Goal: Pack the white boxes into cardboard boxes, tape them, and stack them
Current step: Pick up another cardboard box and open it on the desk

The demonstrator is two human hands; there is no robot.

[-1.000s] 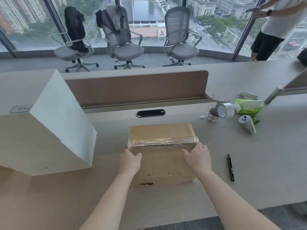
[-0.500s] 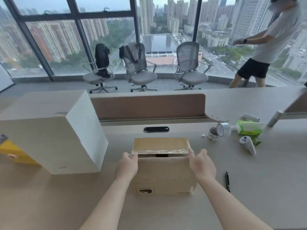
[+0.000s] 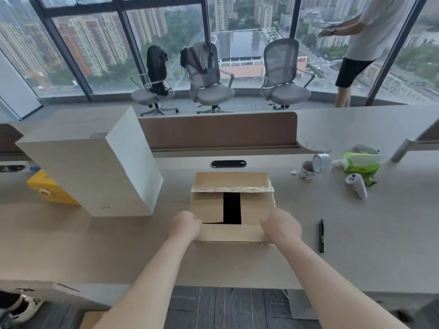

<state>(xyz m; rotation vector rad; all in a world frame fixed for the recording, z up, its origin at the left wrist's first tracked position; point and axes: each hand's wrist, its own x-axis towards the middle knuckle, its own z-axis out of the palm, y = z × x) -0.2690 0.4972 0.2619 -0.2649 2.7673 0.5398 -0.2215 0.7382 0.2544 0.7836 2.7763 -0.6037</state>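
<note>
The cardboard box point(image 3: 232, 205) sits in the middle of the desk point(image 3: 356, 233), straight in front of the person, its long side running left to right. The left hand point(image 3: 186, 225) and right hand point(image 3: 281, 225) each curl round one end of its near flap point(image 3: 231, 233), holding it folded out toward the body. A dark gap between the inner flaps runs straight away from them. The big white box point(image 3: 95, 167) stands upright, apart to the left, so the left hand is nearer. The tape roll point(image 3: 322, 162) lies beyond the right hand. I can see a scribble low on the white box, a small label on its top and pen marks along the flap's edge, all too small to read.
</note>
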